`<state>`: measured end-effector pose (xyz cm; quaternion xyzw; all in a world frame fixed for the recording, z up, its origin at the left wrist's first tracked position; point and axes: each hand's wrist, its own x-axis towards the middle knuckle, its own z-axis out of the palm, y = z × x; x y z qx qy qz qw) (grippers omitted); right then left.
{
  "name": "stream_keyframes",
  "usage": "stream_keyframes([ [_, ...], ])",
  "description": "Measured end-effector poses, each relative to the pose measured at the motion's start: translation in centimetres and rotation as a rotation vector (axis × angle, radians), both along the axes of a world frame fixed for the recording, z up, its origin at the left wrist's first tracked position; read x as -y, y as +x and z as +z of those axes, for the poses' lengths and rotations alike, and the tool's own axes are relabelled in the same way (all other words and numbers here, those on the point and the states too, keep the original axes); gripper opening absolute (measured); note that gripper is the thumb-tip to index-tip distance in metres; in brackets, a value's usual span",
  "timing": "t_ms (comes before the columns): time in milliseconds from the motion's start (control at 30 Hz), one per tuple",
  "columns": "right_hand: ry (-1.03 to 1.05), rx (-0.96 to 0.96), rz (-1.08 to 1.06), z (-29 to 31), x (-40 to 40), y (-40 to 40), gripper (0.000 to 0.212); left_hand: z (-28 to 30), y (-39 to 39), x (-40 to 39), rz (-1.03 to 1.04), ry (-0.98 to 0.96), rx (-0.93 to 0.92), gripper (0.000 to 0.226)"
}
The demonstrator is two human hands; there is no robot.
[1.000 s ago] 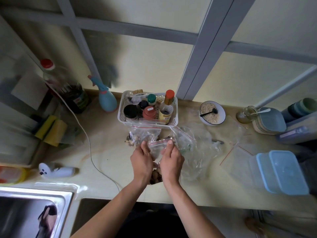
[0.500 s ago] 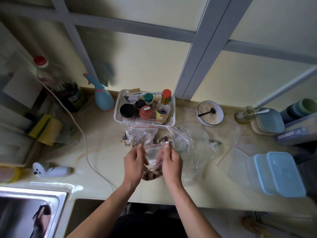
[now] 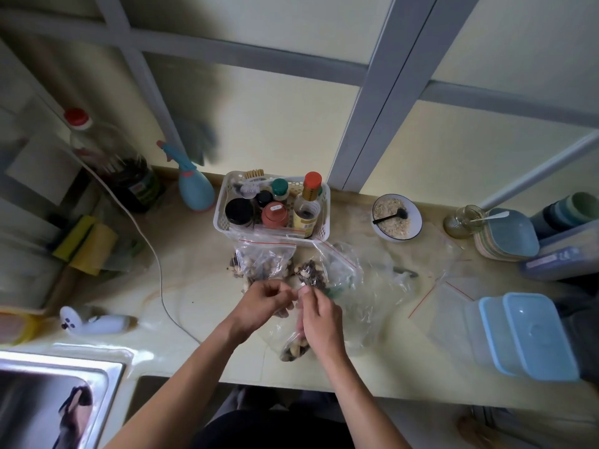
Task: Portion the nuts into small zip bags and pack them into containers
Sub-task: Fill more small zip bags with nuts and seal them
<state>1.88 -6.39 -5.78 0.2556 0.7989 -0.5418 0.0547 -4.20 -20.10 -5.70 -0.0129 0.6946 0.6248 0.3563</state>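
A small clear zip bag with mixed nuts in its bottom hangs over the counter's front edge. My left hand and my right hand both pinch its top edge, fingertips close together. Behind them a filled zip bag of nuts leans against the white basket. A loose pile of nuts lies in a larger open bag. Two blue-lidded containers stand at the right, and an empty zip bag lies flat beside them.
The basket holds jars and bottles. A bowl of oats with a black spoon, a glass jar and stacked lids sit at the back right. A spray bottle, a white cable and a sink lie to the left.
My hands have drawn closer together on the bag's top, which was spread wide between them before. The bag hangs a little lower to the right.
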Motion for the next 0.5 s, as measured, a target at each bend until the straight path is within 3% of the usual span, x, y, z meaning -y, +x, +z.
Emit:
stream_keyframes([
  [267, -0.004, -0.075, 0.027, -0.11, -0.60, -0.33, 0.020, -0.08, 0.06, -0.01, 0.008, -0.005, 0.023, 0.020],
  [500, -0.024, -0.171, 0.015, -0.36, -1.09, -0.38, 0.017, 0.09, -0.34, -0.04, -0.009, -0.018, -0.121, 0.011],
])
